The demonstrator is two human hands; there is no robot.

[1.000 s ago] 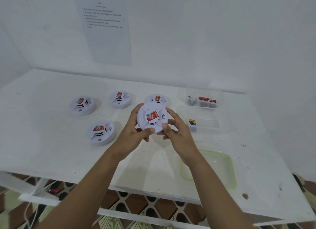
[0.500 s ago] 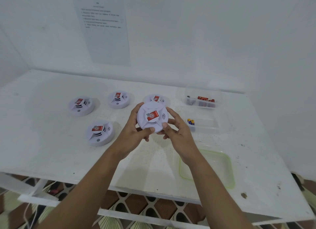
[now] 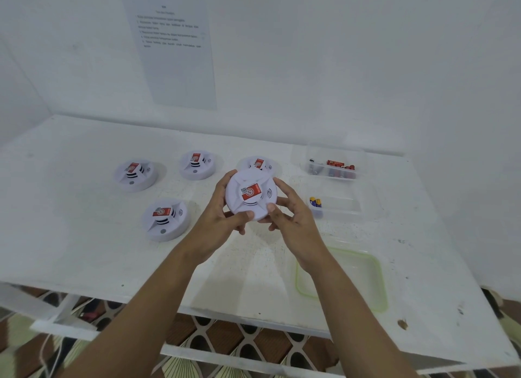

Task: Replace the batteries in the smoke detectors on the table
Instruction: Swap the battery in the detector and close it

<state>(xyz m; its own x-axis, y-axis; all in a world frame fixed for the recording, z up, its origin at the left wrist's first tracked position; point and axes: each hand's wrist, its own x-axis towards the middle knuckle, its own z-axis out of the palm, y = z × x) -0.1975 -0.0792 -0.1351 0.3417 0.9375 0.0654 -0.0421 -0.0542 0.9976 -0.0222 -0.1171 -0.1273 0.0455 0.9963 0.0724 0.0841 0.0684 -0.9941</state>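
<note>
I've got the held smoke detector (image 3: pixel 251 195) lifted above the tabletop (image 3: pixel 84 253) — left hand (image 3: pixel 222 222) and right hand (image 3: pixel 293 222) both grasping its rim, mid-table.

A sheet of paper (image 3: pixel 174 53) with a few lines of small print, too blurred to read, hangs on the white wall (image 3: pixel 338 67). A shallow clear tray with a green rim (image 3: pixel 355 276) lies flat on the table (image 3: pixel 84 250), at its right front. Below it is a floor covering (image 3: pixel 225 338) with a brown, black and cream pattern.
</note>
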